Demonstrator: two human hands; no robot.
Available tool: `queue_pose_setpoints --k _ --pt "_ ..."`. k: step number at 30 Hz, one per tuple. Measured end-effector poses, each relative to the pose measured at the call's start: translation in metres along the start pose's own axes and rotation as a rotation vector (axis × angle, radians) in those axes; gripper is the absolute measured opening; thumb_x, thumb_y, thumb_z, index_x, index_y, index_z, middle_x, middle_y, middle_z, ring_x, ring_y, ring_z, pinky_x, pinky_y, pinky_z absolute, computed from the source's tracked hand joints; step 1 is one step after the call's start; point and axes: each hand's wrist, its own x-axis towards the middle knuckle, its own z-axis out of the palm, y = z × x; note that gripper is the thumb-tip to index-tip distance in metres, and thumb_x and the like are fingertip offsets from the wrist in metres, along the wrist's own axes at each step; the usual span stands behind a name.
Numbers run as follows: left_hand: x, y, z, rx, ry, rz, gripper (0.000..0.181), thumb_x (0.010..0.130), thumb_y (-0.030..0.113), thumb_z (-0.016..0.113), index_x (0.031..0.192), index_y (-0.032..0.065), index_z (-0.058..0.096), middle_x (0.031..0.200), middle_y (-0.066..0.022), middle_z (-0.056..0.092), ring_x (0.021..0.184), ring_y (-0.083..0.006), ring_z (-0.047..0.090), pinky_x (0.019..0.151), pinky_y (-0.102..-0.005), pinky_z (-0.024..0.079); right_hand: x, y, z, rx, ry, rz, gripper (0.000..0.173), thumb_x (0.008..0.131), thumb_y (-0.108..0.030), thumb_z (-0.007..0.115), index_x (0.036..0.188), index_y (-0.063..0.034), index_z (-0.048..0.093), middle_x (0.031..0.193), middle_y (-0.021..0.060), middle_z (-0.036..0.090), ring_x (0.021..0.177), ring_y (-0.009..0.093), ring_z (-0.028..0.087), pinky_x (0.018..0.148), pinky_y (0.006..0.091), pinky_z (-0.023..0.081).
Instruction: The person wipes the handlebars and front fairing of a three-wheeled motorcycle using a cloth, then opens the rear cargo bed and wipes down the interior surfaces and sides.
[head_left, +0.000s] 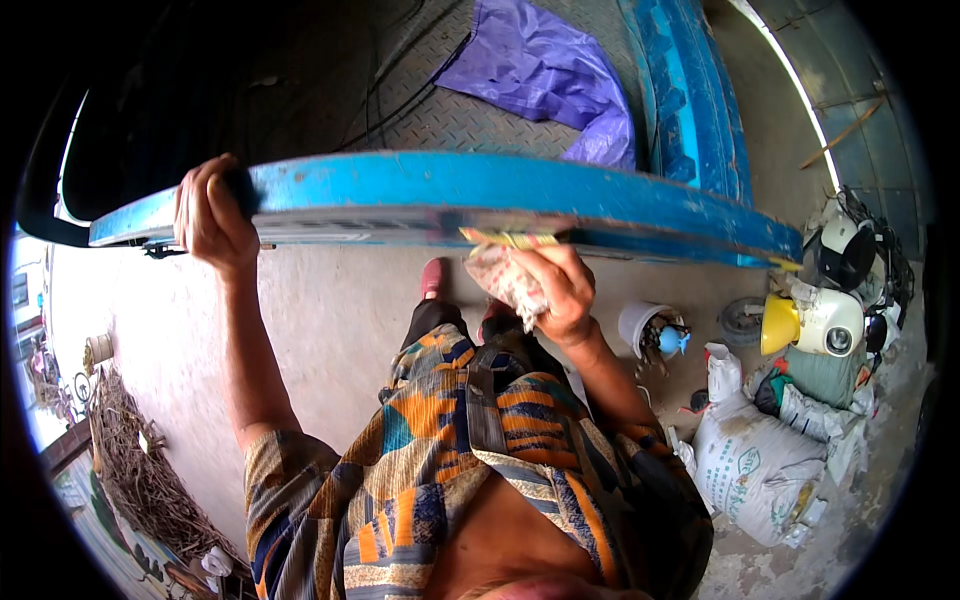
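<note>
A long blue metal panel (420, 180), scuffed along its top edge, runs across the view before me, at the near end of a cargo bed with a tread-plate floor (427, 124). My left hand (217, 217) grips the panel's top edge near its left end, beside something dark and blurred. In my right hand (559, 289) is a crumpled pale cloth with reddish marks (506, 277), held against or close to the panel's near face. A yellowish strip (510, 238) shows at the cloth's upper edge; whether it belongs to the cloth, I cannot tell.
A purple plastic sheet (547, 75) lies on the bed. To the right on the floor stand a white bucket of odds and ends (641, 326), a yellow and white helmet-like object (817, 322) and a full white woven sack (750, 465). Dry sticks (142, 465) are piled at lower left.
</note>
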Motion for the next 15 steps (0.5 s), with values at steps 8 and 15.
queue_pose_setpoints --k 8,15 --pt "0.003 0.008 -0.012 -0.112 -0.205 0.029 0.038 0.093 0.011 0.032 0.092 -0.0106 0.063 0.087 -0.0223 0.068 0.083 -0.0344 0.066 0.08 -0.0469 0.052 -0.05 0.003 0.021 -0.289 0.056 0.093 0.03 0.078 -0.02 0.073 0.102 -0.0047 0.064 0.104 0.0144 0.064 0.095 0.032 0.063 0.084 0.0421 0.05" --pt "0.004 -0.004 -0.034 -0.158 -0.499 -0.033 0.043 0.098 0.026 0.024 0.107 -0.002 0.055 0.099 -0.0209 0.065 0.096 -0.0341 0.063 0.094 -0.0517 0.043 -0.065 -0.01 0.033 -0.423 0.042 0.174 0.03 0.079 -0.021 0.073 0.101 -0.0048 0.063 0.103 0.014 0.063 0.094 0.031 0.062 0.083 0.0418 0.049"
